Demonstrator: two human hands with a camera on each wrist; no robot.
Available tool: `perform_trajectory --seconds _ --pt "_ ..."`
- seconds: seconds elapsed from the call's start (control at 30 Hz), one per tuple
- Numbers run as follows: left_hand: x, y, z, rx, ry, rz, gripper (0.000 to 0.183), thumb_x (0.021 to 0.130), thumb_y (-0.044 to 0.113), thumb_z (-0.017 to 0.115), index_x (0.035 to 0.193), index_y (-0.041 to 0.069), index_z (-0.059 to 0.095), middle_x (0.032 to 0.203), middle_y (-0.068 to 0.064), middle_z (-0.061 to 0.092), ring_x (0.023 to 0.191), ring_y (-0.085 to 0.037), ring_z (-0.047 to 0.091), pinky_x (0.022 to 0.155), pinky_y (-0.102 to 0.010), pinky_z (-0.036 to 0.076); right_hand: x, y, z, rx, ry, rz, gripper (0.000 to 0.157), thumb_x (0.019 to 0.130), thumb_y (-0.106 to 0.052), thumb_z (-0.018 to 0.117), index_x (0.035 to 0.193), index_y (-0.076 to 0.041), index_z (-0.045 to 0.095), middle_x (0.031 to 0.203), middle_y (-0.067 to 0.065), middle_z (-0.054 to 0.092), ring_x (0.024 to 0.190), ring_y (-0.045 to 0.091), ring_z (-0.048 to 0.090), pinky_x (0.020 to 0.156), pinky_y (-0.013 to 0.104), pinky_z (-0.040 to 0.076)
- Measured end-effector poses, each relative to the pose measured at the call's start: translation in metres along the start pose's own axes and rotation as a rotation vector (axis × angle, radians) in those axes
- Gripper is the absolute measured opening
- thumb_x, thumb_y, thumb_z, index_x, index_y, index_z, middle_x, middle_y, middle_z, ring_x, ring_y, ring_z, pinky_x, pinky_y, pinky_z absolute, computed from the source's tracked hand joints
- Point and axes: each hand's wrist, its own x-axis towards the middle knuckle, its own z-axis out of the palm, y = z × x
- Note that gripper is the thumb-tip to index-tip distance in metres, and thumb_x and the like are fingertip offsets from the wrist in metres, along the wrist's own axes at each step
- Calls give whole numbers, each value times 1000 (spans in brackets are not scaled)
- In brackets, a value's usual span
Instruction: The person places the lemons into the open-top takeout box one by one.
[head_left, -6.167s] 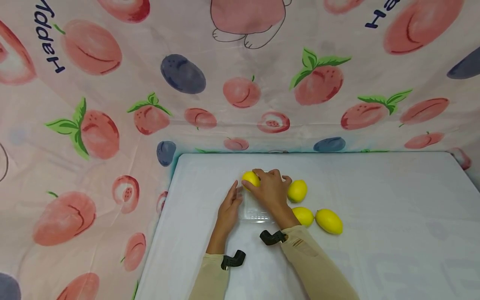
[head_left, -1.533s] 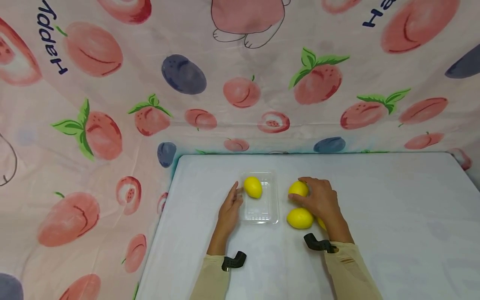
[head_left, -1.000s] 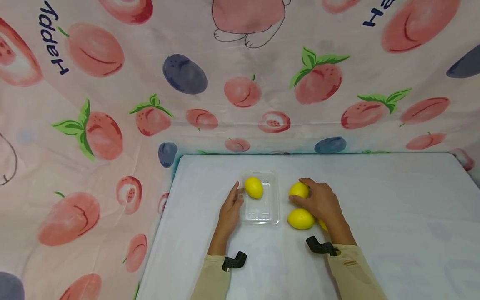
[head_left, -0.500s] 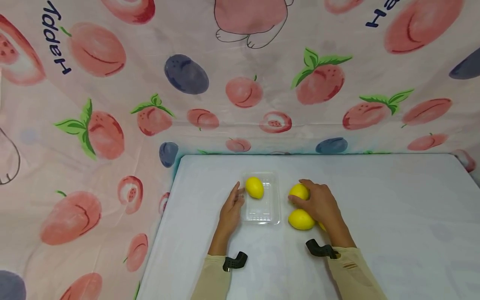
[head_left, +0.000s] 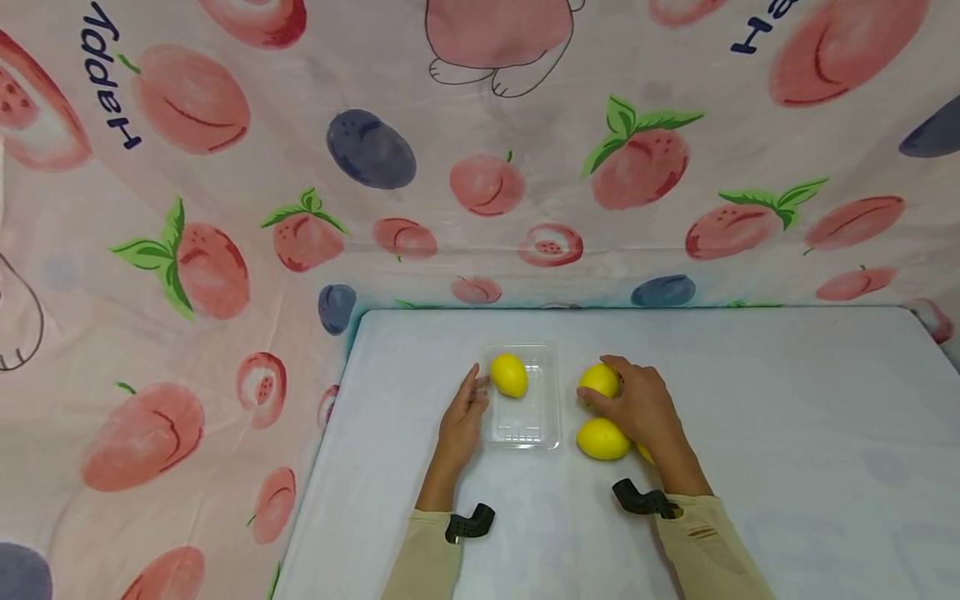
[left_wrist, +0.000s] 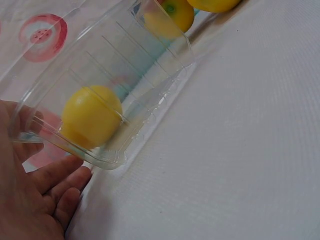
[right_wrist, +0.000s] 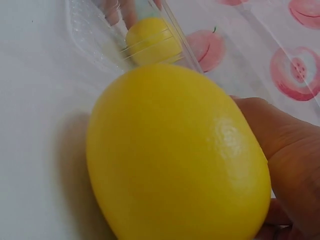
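A clear plastic container (head_left: 540, 425) stands on the white table with one lemon (head_left: 509, 375) inside, near its far left corner. My left hand (head_left: 461, 423) touches the container's left side with fairly straight fingers, some seen through the plastic in the left wrist view. To the right of the container, my right hand (head_left: 647, 408) holds a second lemon (head_left: 598, 381) between thumb and fingers, at table level. Just nearer lies another lemon (head_left: 603, 439). A further lemon (head_left: 645, 453) is mostly hidden under my right wrist. In the right wrist view a big lemon (right_wrist: 175, 150) covers much of the hand.
The white table (head_left: 810, 433) stretches away to the right, its far edge against a fruit-printed cloth (head_left: 480, 125). The same cloth hangs along the left side. A black wrist mount (head_left: 471, 522) sits on the left sleeve and another mount (head_left: 641, 498) on the right.
Earlier, my right hand was over the container with the first lemon. It has since moved right to the second lemon, leaving the first inside. Over the last second both hands stay nearly still.
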Motion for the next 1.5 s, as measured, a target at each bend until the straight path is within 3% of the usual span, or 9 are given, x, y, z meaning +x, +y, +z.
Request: perform_trajectory --seconds 0.83,1.5 --pt "1 2 0 11 -1 -25 56 107 26 47 159 37 33 149 6 55 131 -21 53 114 -48 39 -1 -5 0 67 39 7 85 83 -72 69 145 -16 56 125 17 64 110 35 55 89 51 52" --pt "-2 2 -2 25 3 -6 54 107 28 46 159 34 34 149 2 56 131 -21 54 114 -48 40 0 -19 -16 81 45 -56 86 82 -71 71 148 -19 53 128 15 63 115 36 54 94 54 50"
